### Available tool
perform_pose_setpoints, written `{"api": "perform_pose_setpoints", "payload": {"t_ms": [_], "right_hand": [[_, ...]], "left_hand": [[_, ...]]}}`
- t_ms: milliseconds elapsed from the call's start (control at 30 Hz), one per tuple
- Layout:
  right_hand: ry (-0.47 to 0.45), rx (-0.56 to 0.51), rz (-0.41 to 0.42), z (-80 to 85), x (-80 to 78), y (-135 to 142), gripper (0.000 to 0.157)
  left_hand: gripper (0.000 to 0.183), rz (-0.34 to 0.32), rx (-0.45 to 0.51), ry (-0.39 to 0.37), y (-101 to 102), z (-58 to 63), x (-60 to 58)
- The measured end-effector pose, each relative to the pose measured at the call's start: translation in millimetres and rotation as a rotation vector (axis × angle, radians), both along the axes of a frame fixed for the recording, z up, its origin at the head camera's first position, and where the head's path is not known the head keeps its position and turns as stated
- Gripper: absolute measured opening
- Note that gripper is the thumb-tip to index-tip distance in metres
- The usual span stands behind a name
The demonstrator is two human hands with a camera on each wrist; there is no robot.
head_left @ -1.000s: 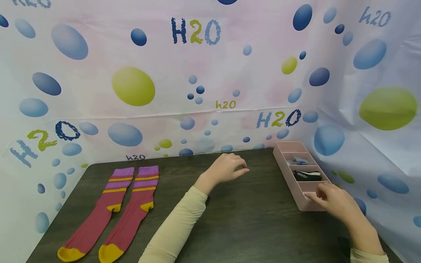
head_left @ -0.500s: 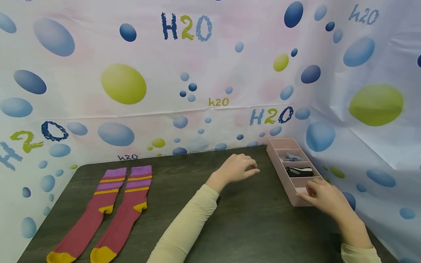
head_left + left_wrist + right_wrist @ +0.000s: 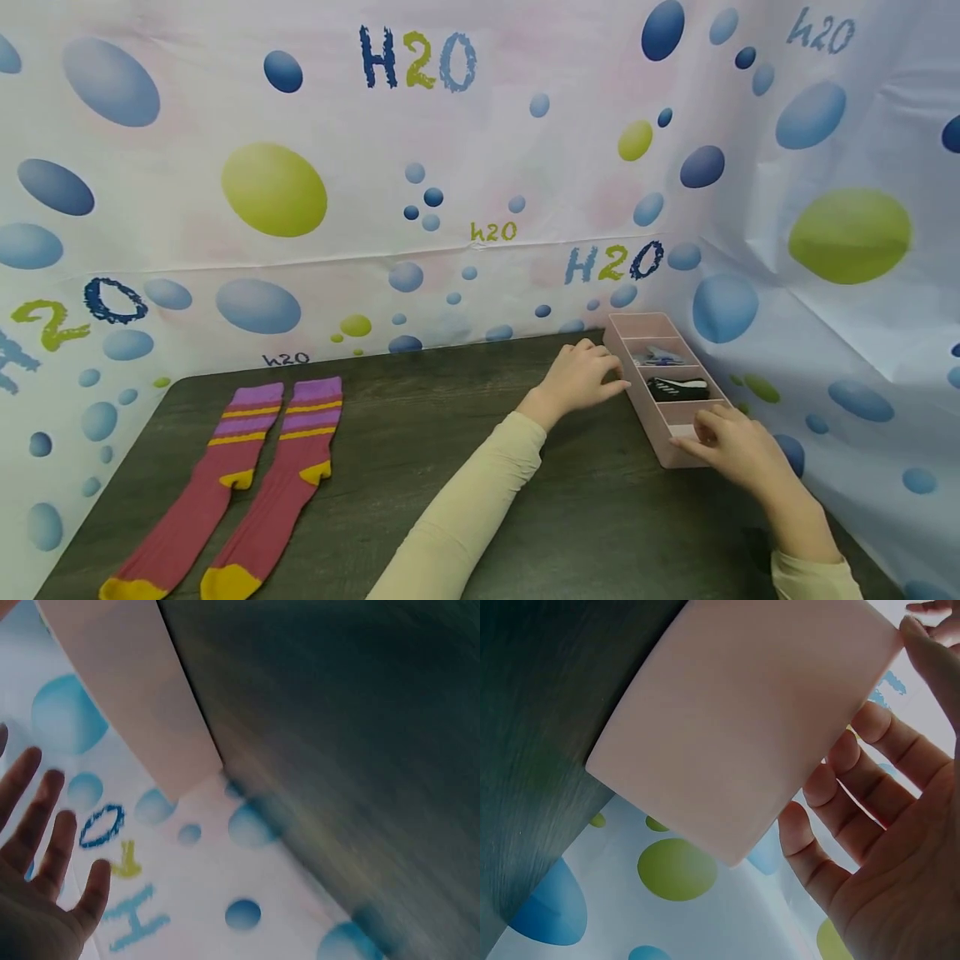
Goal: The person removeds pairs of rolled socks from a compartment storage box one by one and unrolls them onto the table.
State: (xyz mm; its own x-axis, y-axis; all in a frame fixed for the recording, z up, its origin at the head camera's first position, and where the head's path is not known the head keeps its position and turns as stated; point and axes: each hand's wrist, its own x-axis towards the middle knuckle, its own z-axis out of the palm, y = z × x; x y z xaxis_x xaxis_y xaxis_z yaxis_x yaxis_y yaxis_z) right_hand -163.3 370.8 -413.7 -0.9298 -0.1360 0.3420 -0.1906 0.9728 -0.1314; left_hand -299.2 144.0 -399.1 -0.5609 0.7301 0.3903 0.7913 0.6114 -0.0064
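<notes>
1. Saw pink box (image 3: 647, 408) on dark tbl (image 3: 420, 417), long axis running from near end to far end, angled a bit leftward going away.
2. Found R hand (image 3: 738, 446) at box's near end, thumb and fingers curved abt the rim; couldn't tell if pinching it or just hovering.
3. Found L hand (image 3: 581, 375) just beside box's long left wall, fingers spread per left wrist view, w/ nothing held; couldn't confirm contact w/ wall.
4. Judged R hand nearer. Key relation: box immed. right of L hand, but stretching fwd & left from R hand.
5. Noted black item (image 3: 677, 389) in a middle compartment of box, small greyish item (image 3: 660, 357) in next one farther.
6. Spotted striped socks (image 3: 285, 479) well left of box.
7. Vs. earlier frame: noted L hand shifted right, closer to box; no clear change in R hand's spot at box's near end.
</notes>
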Motion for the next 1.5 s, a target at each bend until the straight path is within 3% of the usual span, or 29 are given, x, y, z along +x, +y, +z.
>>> {"api": "perform_pose_setpoints", "payload": {"t_ms": [233, 433, 600, 800, 1033, 1300, 1500], "right_hand": [[0.043, 0.005, 0.025, -1.4, -3.4, 0, 0.044], [0.01, 0.014, 0.009, 2.6, -2.2, 1, 0.042], [0.037, 0.017, 0.015, 1.8, -1.0, 4, 0.042], [0.064, 0.032, 0.043, -0.3, -2.6, 4, 0.043], [0.067, 0.03, 0.042, 0.0, -3.6, 3, 0.042], [0.027, 0.008, 0.013, -0.1, -0.8, 1, 0.043], [0.065, 0.01, 0.024, 1.2, -1.4, 0, 0.044]], "left_hand": [[0.039, 0.131, -0.056, 0.02, 35, -10.1, 2.7], [0.049, 0.218, -0.035, -0.056, 63, -19.5, 6.1], [0.052, 0.257, -0.051, -0.122, 81, -20.9, 10.9], [0.051, 0.289, -0.072, -0.173, 90, -19.4, 12.5], [0.042, 0.328, -0.071, -0.19, 98, -20.6, 5.4], [0.035, 0.364, -0.122, -0.297, 106, -16.3, 1.5], [0.032, 0.363, -0.129, -0.359, 107, -10.5, -1.1]]}}
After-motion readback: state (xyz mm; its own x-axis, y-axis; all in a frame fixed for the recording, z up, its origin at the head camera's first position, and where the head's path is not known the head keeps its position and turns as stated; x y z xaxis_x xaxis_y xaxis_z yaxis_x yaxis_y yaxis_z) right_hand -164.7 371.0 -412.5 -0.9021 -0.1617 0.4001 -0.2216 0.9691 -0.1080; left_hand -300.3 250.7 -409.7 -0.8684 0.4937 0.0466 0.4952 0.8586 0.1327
